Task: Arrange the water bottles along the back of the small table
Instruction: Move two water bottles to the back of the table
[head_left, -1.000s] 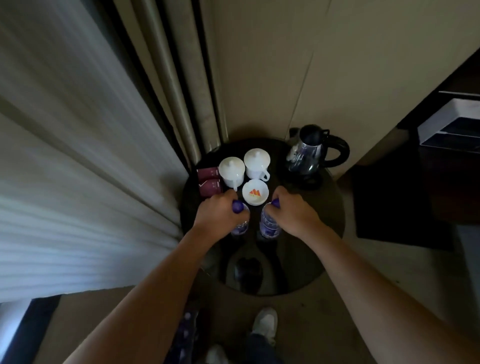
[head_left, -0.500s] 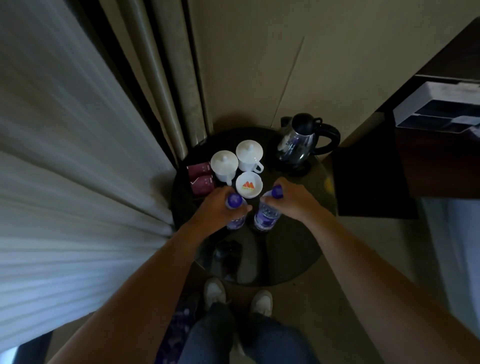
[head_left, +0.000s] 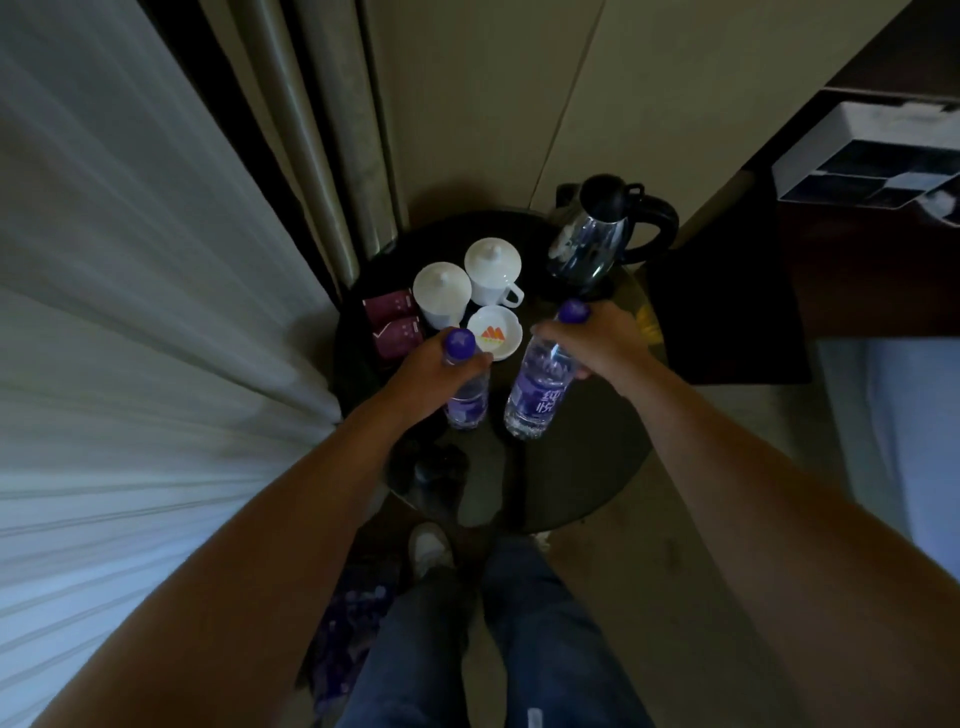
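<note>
Head view looks down over your two bare forearms onto a small round desk (head_left: 582, 467) with a dark glossy top, tucked into a corner between a pale pleated curtain (head_left: 130, 312) and a beige wall.

Your left hand (head_left: 431, 374) is curled round the neck and shoulder of the left water bottle (head_left: 466, 405), just under its purple cap. That bottle stands close to upright near the middle of the desk, a little toward the left edge and just in front of a white dish (head_left: 493, 338) with an orange logo. Your right hand (head_left: 597, 343) grips the upper part of the right water bottle (head_left: 537, 395), fingers wrapped round it below the purple cap. This bottle is tilted: its cap leans toward the back right, near the kettle (head_left: 592, 244), and its base is nearer you at the middle of the desk. Whether the base touches the top cannot be told from here. The two bottles are just beside each other with a narrow gap between them, and both carry purple labels.

Toward the back of the desk a white lidded cup (head_left: 441, 291) stands just beside a second lidded cup (head_left: 492, 270) that has a handle. The steel and black kettle is to their right, at the back right edge. Maroon sachets (head_left: 392, 325) lie at the left edge beside the cups. The dish sits between the cups and the bottles. Below the near edge of the desk your jeans and one white shoe (head_left: 428, 551) show on the floor.
</note>
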